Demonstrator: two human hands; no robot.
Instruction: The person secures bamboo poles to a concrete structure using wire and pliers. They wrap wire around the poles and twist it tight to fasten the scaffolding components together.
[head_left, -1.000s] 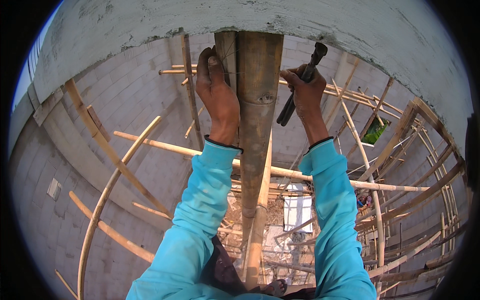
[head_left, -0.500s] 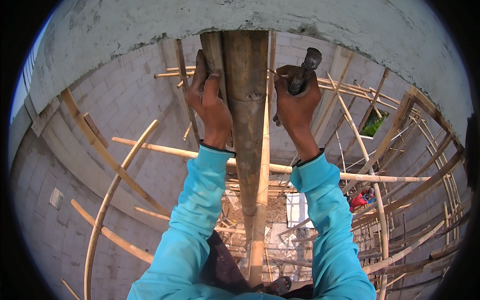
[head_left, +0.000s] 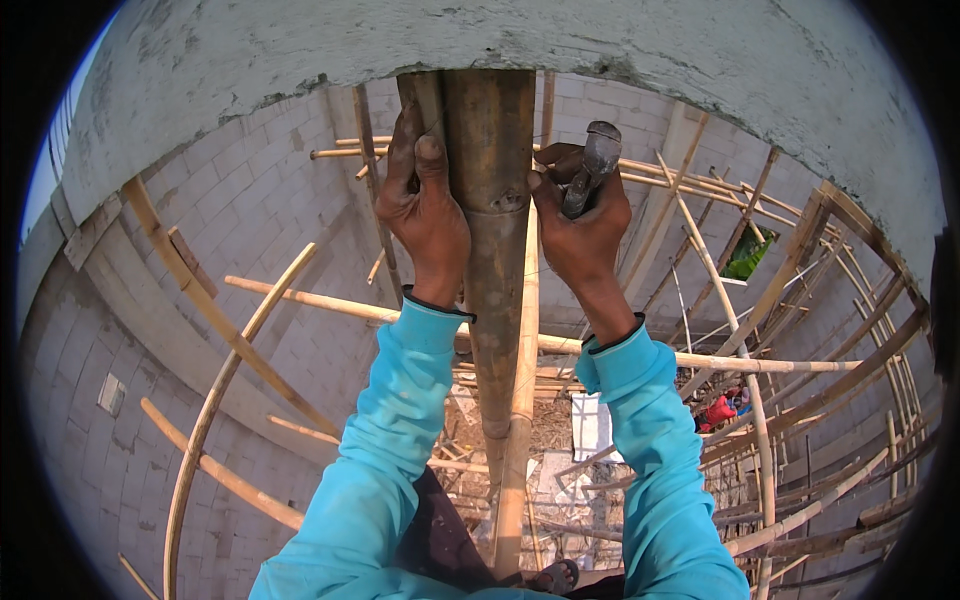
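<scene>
A thick brown bamboo pole stands upright in front of me, its top meeting a grey concrete edge. Against its left side runs a narrower pole, and my left hand is closed around that one, thumb up along the front, fingers partly hidden behind it. My right hand grips a hammer with a dark metal head, its handle mostly hidden in the palm. The right thumb and fingertips come close to the thick pole's right side; whether they touch it, I cannot tell.
The concrete beam arches across the top. A horizontal bamboo pole crosses behind my forearms, and a paler upright one runs below. Scaffold poles crowd the right side; a block wall lies beyond. My sandalled foot shows at the bottom.
My right hand has moved left toward the thick pole and slightly down, the hammer head shifting left with it. My left hand has slid slightly lower, its thumb now straighter up.
</scene>
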